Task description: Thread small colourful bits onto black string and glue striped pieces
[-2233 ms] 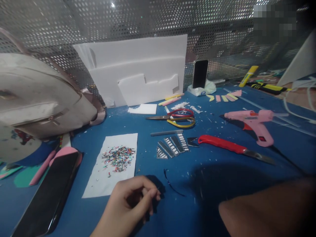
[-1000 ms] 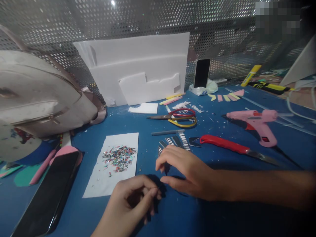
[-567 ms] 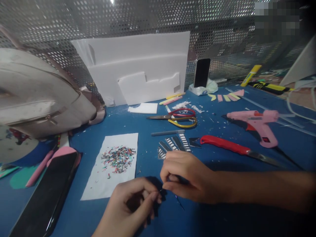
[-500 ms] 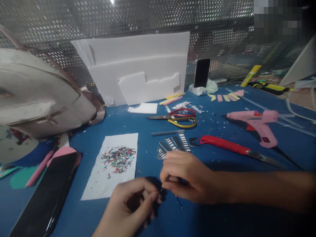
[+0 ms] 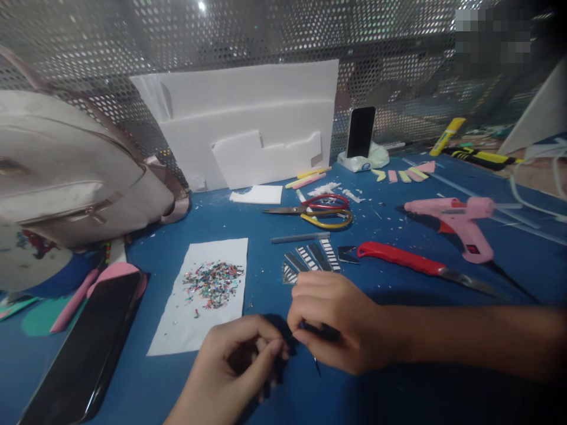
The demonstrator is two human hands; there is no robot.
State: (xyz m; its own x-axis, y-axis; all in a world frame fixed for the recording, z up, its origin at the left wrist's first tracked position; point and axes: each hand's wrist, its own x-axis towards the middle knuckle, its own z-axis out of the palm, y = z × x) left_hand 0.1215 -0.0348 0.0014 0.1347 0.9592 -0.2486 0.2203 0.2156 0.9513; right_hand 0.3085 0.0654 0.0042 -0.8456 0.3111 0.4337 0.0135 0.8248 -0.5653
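Likely the thin dark strip [image 5: 317, 367], pinched in the closed right hand [image 5: 336, 321] near centre, could slip or kink against the left hand [image 5: 239, 360], pinched shut on something too small to tell, and scatter the glitter [image 5: 212, 283] just beyond

The strip [image 5: 317, 367] is mostly hidden by the right hand [image 5: 336, 321]. What is pinched in the left hand [image 5: 234, 360] is too small to be told. The bag [image 5: 66, 177] is cut off at the left edge, and the near phone [image 5: 84, 348] at the bottom.
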